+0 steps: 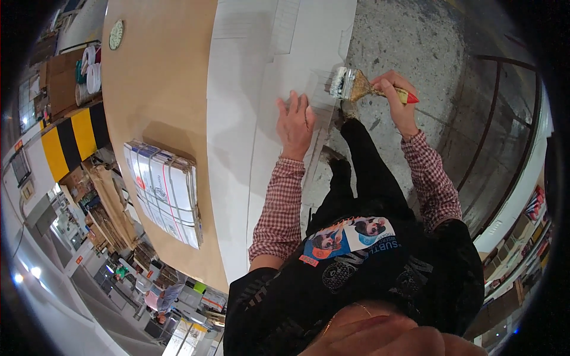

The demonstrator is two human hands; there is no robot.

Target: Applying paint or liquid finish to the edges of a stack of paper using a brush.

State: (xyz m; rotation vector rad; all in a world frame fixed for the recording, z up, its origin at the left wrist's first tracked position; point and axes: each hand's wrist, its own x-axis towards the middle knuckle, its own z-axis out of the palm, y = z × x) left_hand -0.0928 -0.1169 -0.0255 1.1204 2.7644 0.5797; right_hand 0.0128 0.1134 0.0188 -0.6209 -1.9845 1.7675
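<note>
My right hand (396, 98) grips the wooden handle of a wide flat paintbrush (360, 85) with a yellow and red end. The brush's whitish bristle end is at the right edge of a large white sheet (234, 89); I cannot tell whether it touches. My left hand (295, 126) lies on the sheet near that edge, fingers spread, holding nothing. Faint outlines and flaps show on the sheet around the hand.
Under the sheet is a brown tabletop (160, 77), bearing a string-tied bundle of printed sheets (163, 190) and a small pale-green oval piece (116, 34). A dark metal frame (494, 107) stands at the right over the concrete floor (409, 35). People (157, 301) are far off at lower left.
</note>
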